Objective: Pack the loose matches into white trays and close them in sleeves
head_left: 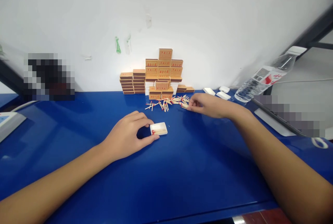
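small white rect. tray (159, 126), open side up, w/ a few red-tipped wooden matches (157, 132) along near side. loose pale red-headed matchsticks (165, 105) scattered beyond tray, pointing diff. ways.

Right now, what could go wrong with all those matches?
The right hand, at the edge of the loose matches, might bump the stacked matchboxes behind them and topple some. The left hand holds an open white tray; if it tips, the matches inside could spill.
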Tool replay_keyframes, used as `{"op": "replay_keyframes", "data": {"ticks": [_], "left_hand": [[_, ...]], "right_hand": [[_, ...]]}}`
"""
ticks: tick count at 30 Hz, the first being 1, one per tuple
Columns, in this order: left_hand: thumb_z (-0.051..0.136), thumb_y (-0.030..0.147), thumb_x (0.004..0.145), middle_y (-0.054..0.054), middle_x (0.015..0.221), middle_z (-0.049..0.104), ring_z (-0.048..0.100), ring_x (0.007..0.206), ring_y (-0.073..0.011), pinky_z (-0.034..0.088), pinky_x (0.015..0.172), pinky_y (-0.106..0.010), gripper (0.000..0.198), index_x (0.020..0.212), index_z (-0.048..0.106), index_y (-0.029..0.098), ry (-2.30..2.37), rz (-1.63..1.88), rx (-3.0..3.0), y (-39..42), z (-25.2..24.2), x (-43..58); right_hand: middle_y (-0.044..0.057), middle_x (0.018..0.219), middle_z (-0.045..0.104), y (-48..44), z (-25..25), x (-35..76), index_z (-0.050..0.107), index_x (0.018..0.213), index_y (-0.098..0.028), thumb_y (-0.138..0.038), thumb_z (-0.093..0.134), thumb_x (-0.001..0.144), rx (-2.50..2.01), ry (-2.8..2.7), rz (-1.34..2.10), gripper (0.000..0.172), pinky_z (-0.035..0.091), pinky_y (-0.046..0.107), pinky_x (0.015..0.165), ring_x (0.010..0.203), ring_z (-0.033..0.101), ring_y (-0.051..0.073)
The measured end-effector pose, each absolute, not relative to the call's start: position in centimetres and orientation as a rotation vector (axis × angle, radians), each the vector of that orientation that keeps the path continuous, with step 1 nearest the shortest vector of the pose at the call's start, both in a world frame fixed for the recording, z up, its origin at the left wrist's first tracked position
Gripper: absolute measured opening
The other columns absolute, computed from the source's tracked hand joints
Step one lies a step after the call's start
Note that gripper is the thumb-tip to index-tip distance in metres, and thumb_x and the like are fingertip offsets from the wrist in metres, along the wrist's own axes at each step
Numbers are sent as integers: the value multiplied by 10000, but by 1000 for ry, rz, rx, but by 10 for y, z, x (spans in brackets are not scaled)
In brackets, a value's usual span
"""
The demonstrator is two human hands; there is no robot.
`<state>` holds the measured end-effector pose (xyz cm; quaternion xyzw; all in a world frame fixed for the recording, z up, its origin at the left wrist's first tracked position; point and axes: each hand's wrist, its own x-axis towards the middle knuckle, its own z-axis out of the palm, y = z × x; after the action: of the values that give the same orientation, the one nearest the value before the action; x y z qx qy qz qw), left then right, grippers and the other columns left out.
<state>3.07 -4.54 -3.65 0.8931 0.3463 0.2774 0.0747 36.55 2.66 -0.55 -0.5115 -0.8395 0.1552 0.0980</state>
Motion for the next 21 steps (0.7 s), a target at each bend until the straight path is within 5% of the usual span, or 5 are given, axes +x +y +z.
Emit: {"op": "replay_keyframes", "data": {"ticks": [8, 21], "left_hand": [[753, 414, 917, -53, 967, 721, 641, 876, -221, 534, 796, -378, 245, 1052, 742, 210, 1066, 837, 2668, -44, -38, 31], [732, 411, 940, -79, 987, 721, 640, 880, -229, 546, 830, -397, 267, 1075, 712, 181, 942, 880, 2784, -48, -36, 31]], "right_hand": [[54, 916, 675, -14, 14, 321, 663, 933, -210, -487, 570, 997, -1230, -2553, 707, 299, 428, 318, 673, 767, 572, 188], [73, 1045, 651, -44, -2, 286, 655, 985, -212, -301, 557, 1044, -1092, -2691, 363, 145, 468, 355, 791, 903, 616, 220]]}}
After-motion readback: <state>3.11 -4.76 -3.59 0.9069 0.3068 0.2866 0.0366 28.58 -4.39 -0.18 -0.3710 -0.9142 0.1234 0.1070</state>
